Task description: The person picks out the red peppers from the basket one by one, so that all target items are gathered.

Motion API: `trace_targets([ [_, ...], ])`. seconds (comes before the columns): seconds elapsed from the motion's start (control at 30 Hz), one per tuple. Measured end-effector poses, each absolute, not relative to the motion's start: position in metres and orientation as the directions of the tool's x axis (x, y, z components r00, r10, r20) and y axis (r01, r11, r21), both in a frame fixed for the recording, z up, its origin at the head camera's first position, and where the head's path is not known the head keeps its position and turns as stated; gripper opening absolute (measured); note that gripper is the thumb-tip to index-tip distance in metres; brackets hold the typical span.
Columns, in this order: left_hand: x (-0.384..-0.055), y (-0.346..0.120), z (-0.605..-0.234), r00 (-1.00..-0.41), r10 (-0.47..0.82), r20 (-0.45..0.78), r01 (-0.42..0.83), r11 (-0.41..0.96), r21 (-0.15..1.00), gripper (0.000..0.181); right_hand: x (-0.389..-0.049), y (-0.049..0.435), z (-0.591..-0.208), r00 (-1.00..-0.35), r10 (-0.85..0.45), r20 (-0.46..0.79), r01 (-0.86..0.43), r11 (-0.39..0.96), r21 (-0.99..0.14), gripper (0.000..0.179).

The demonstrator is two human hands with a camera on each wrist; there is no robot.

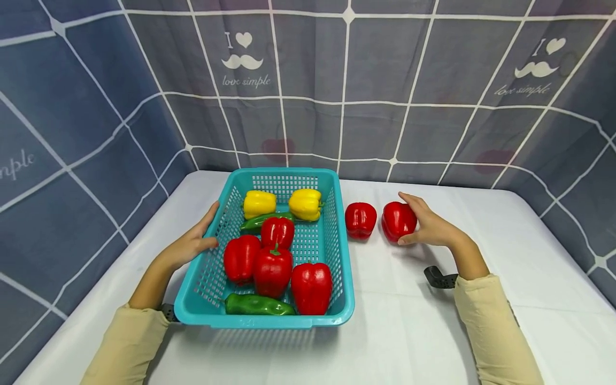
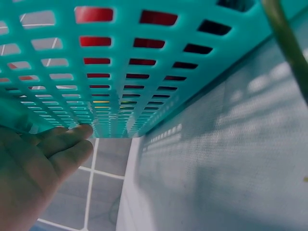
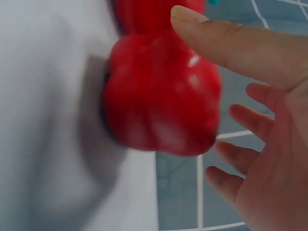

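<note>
A turquoise plastic basket (image 1: 339, 278) holds several red bell peppers (image 1: 312, 289), two yellow bell peppers (image 1: 305, 204) and two long green peppers (image 1: 259, 305). Along the basket's left side lies my left hand (image 1: 194, 239), its fingers extended at the rim; the left wrist view shows those fingers beside the slotted wall. On the white table to the right, my right hand (image 1: 430, 224) spreads around a red bell pepper (image 1: 398, 221). In the right wrist view the thumb (image 3: 231, 41) reaches over that pepper, and the other fingers stand apart from it.
Another red bell pepper (image 1: 360, 220) sits on the table between the basket and the pepper by my right hand. A grey curtain with white grid lines (image 1: 313, 128) rises behind the table (image 1: 394, 331) and along both sides.
</note>
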State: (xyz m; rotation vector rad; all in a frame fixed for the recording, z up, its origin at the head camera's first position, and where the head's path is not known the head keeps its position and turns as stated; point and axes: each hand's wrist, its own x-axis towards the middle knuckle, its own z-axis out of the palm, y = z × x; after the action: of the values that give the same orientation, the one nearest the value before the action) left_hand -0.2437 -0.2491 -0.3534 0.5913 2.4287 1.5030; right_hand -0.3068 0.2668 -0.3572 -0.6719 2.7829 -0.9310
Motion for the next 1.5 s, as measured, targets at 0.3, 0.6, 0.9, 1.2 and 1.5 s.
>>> trace_targets([
  [0.3,-0.244,-0.249,-0.352,-0.895,0.446,0.017,0.207,0.381,0.901,0.089,-0.294,0.241,-0.342,-0.852,-0.514,0.098,-0.474,0.679,-0.561,0.098],
  [0.6,-0.243,-0.249,-0.353,-0.896,0.445,0.017,0.207,0.383,0.9,0.089,-0.271,0.21,-0.327,-0.815,-0.562,0.142,-0.542,0.653,-0.529,0.092],
  [0.9,-0.244,-0.249,-0.355,-0.897,0.442,0.009,0.2,0.388,0.9,0.089,-0.231,0.156,-0.319,-0.659,-0.724,0.205,-0.694,0.479,-0.538,0.083],
  [1.2,-0.246,-0.248,-0.353,-0.898,0.44,0.019,0.214,0.396,0.893,0.089,-0.211,0.122,-0.322,-0.577,-0.804,0.145,-0.789,0.503,-0.352,0.078],
  [1.5,-0.246,-0.25,-0.353,-0.896,0.444,0.017,0.211,0.392,0.895,0.089,-0.206,0.115,-0.321,-0.595,-0.801,0.061,-0.77,0.547,-0.329,0.073],
])
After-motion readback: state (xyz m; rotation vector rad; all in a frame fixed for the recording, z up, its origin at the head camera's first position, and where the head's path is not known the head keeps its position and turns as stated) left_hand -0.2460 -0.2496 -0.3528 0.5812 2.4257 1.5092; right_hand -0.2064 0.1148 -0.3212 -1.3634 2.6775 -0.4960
